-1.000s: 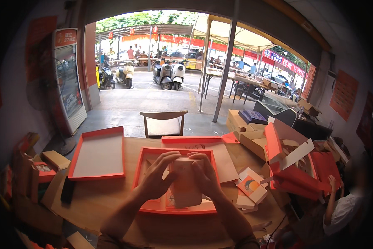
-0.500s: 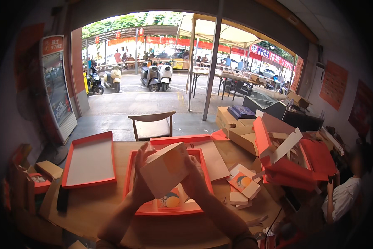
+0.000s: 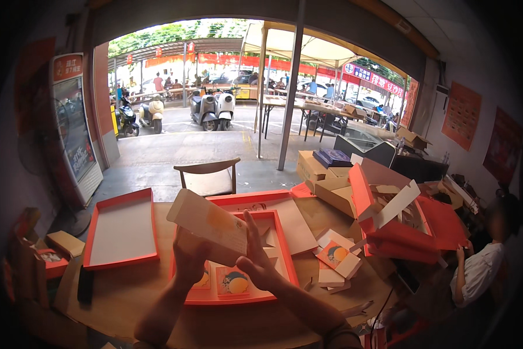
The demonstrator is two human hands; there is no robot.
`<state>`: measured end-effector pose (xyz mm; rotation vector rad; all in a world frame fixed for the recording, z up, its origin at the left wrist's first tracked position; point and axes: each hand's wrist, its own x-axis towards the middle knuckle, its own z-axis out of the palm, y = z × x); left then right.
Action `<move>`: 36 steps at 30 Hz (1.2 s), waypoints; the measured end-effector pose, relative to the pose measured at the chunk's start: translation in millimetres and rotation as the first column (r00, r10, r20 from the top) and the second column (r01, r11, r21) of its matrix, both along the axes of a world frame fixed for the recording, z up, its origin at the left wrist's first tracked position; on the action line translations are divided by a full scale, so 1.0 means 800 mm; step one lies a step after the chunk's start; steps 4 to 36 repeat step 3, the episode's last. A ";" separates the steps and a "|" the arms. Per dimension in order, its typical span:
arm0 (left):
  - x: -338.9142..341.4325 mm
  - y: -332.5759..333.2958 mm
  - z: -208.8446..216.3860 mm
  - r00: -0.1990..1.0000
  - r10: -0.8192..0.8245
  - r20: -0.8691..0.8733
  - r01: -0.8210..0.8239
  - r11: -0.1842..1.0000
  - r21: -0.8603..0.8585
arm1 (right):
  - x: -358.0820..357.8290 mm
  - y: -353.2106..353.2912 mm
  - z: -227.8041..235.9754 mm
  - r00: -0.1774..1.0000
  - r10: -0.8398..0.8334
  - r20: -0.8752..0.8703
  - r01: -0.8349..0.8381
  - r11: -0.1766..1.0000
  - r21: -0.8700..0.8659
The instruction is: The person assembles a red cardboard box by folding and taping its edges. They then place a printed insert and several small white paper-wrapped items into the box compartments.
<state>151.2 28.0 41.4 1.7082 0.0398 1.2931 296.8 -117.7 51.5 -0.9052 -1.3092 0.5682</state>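
A small pale carton [image 3: 210, 224] with an orange round motif is held tilted above a red-rimmed tray box [image 3: 283, 247]. My left hand [image 3: 190, 256] is closed around the carton's lower left side, its fingers partly hidden. At the carton's right end, my right hand [image 3: 258, 256] has its fingers stretched up and its thumb apart, the palm side against or very near that end. Inside the tray box below lies an orange carton [image 3: 233, 282] with a yellow circle and dark blue pattern. Part of another similar carton [image 3: 203, 278] shows beside it, under my left forearm.
An empty red-rimmed lid [image 3: 122, 230] lies on the left. Flattened cartons [image 3: 336, 255] are piled to the right, before a large open red box [image 3: 401, 232]. A chair [image 3: 206, 177] stands beyond the table [image 3: 215, 326]. Another person [image 3: 482, 270] is at the far right.
The carton has turned and shifted left, its upper end now pointing up-left. My left hand has moved beneath it. My right hand's fingers have straightened at its right end.
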 end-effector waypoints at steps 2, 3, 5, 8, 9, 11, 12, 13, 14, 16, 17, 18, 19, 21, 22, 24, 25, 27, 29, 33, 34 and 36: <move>0.002 -0.002 0.001 0.999 -0.007 0.048 0.010 0.998 -0.055 | -0.008 0.001 0.002 0.992 -0.043 0.122 0.039 0.999 0.031; 0.001 -0.003 0.001 0.997 -0.006 0.071 0.012 0.997 -0.081 | -0.004 0.001 0.005 0.976 -0.042 0.212 0.062 0.994 -0.090; 0.001 -0.003 0.001 0.997 -0.006 0.071 0.012 0.997 -0.081 | -0.004 0.001 0.005 0.976 -0.042 0.212 0.062 0.994 -0.090; 0.001 -0.003 0.001 0.997 -0.006 0.071 0.012 0.997 -0.081 | -0.004 0.001 0.005 0.976 -0.042 0.212 0.062 0.994 -0.090; 0.001 -0.003 0.001 0.997 -0.006 0.071 0.012 0.997 -0.081 | -0.004 0.001 0.005 0.976 -0.042 0.212 0.062 0.994 -0.090; 0.001 -0.003 0.001 0.997 -0.006 0.071 0.012 0.997 -0.081 | -0.004 0.001 0.005 0.976 -0.042 0.212 0.062 0.994 -0.090; 0.001 -0.003 0.001 0.997 -0.006 0.071 0.012 0.997 -0.081 | -0.004 0.001 0.005 0.976 -0.042 0.212 0.062 0.994 -0.090; 0.001 -0.003 0.001 0.997 -0.006 0.071 0.012 0.997 -0.081 | -0.004 0.001 0.005 0.976 -0.042 0.212 0.062 0.994 -0.090; 0.001 -0.003 0.001 0.997 -0.006 0.071 0.012 0.997 -0.081 | -0.004 0.001 0.005 0.976 -0.042 0.212 0.062 0.994 -0.090; 0.001 -0.003 0.001 0.997 -0.006 0.071 0.012 0.997 -0.081 | -0.004 0.001 0.005 0.976 -0.042 0.212 0.062 0.994 -0.090; 0.001 -0.003 0.001 0.997 -0.006 0.071 0.012 0.997 -0.081 | -0.004 0.001 0.005 0.976 -0.042 0.212 0.062 0.994 -0.090; 0.001 -0.003 0.001 0.997 -0.006 0.071 0.012 0.997 -0.081 | -0.004 0.001 0.005 0.976 -0.042 0.212 0.062 0.994 -0.090; 0.001 -0.003 0.001 0.997 -0.006 0.071 0.012 0.997 -0.081 | -0.004 0.001 0.005 0.976 -0.042 0.212 0.062 0.994 -0.090; 0.001 -0.003 0.001 0.997 -0.006 0.071 0.012 0.997 -0.081 | -0.004 0.001 0.005 0.976 -0.042 0.212 0.062 0.994 -0.090; 0.001 -0.003 0.001 0.997 -0.006 0.071 0.012 0.997 -0.081 | -0.004 0.001 0.005 0.976 -0.042 0.212 0.062 0.994 -0.090; 0.001 -0.003 0.001 0.997 -0.006 0.071 0.012 0.997 -0.081 | -0.004 0.001 0.005 0.976 -0.042 0.212 0.062 0.994 -0.090; 0.001 -0.003 0.001 0.997 -0.006 0.071 0.012 0.997 -0.081 | -0.004 0.001 0.005 0.976 -0.042 0.212 0.062 0.994 -0.090; 0.001 -0.003 0.001 0.997 -0.006 0.071 0.012 0.997 -0.081 | -0.004 0.001 0.005 0.976 -0.042 0.212 0.062 0.994 -0.090; 0.001 -0.003 0.001 0.997 -0.006 0.071 0.012 0.997 -0.081 | -0.004 0.001 0.005 0.976 -0.042 0.212 0.062 0.994 -0.090; 0.001 -0.003 0.001 0.997 -0.006 0.071 0.012 0.997 -0.081 | -0.004 0.001 0.005 0.976 -0.042 0.212 0.062 0.994 -0.090; 0.001 -0.003 0.001 0.997 -0.006 0.071 0.012 0.997 -0.081 | -0.004 0.001 0.005 0.976 -0.042 0.212 0.062 0.994 -0.090; 0.001 -0.003 0.001 0.997 -0.006 0.071 0.012 0.997 -0.081 | -0.004 0.001 0.005 0.976 -0.042 0.212 0.062 0.994 -0.090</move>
